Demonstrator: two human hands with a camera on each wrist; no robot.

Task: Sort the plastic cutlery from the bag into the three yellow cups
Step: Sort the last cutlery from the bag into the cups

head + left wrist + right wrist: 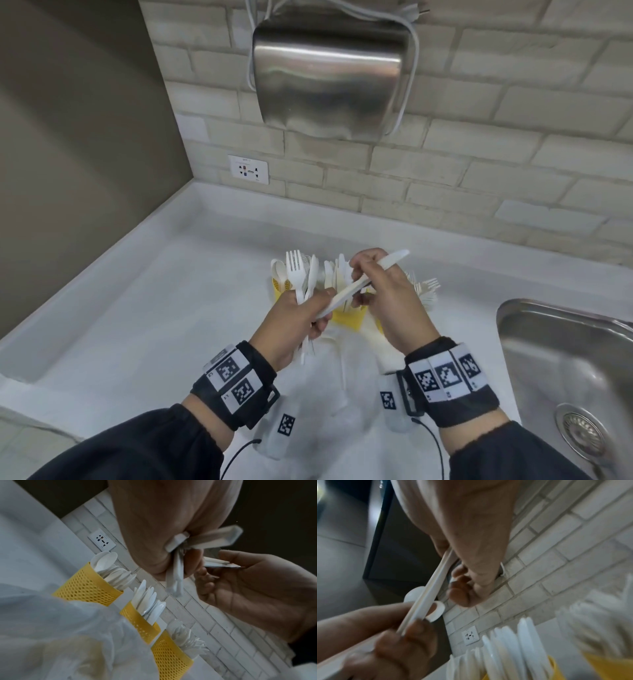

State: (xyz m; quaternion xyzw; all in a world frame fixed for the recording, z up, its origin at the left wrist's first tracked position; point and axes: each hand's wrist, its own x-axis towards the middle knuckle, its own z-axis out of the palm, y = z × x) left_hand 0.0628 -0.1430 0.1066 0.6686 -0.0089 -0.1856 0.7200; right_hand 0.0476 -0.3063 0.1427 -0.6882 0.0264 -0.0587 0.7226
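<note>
Three yellow mesh cups stand in a row on the white counter: the spoon cup, the knife cup and the fork cup. In the head view my hands hide most of them; the knife cup shows between them. My left hand grips a bundle of white plastic cutlery, a fork standing up from it. My right hand pinches a white knife whose handle end still lies in the left hand's fingers. The clear bag lies crumpled under my wrists.
A steel sink is sunk into the counter at the right. A steel hand dryer hangs on the brick wall above the cups, and a socket sits low on it. A brown wall bounds the left.
</note>
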